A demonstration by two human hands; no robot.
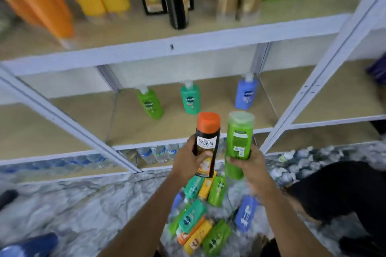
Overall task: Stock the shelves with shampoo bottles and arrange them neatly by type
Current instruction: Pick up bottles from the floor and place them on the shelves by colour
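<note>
Gripping a black bottle in left hand, green bottle in right hand — loose bottles below.

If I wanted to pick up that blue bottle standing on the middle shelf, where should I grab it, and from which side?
Probably around its wide middle, coming straight in from the open front of the shelf. The blue bottle stands upright with its white cap at the top, close under the shelf board above, so reaching down from overhead looks cramped. It stands apart from the teal bottle, leaving room for fingers on both sides.
</note>
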